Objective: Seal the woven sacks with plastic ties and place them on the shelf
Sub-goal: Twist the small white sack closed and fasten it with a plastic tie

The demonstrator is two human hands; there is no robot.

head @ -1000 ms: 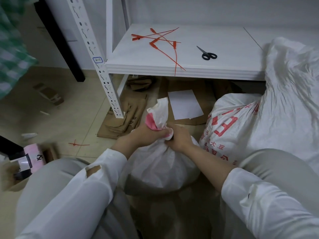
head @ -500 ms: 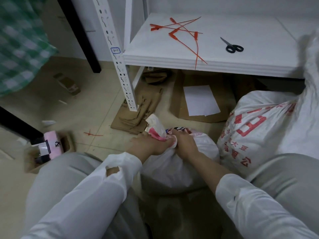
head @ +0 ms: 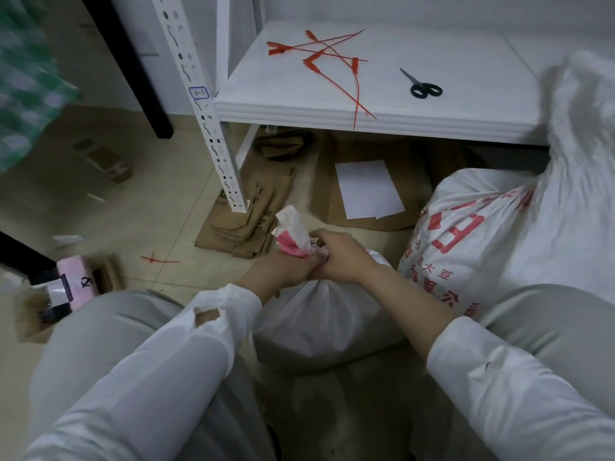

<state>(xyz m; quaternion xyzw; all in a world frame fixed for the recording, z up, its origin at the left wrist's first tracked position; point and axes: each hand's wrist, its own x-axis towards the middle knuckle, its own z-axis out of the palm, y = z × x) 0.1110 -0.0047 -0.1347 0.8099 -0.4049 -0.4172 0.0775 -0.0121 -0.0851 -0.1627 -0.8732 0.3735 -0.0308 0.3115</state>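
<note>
— Down on the floor, between the person's knees, what sits there?
— A white woven sack (head: 319, 321), its neck (head: 292, 232) bunched upward.
— And the hands?
— The left hand (head: 283, 271) and right hand (head: 342, 257) both clamp round that neck, touching each other.
— The ties?
— Several red plastic ties (head: 327, 58) lie crossed on the white shelf (head: 466, 123), scissors (head: 422, 87) near them. A bigger red-printed sack (head: 472, 234) stands just beside the small one.
</note>
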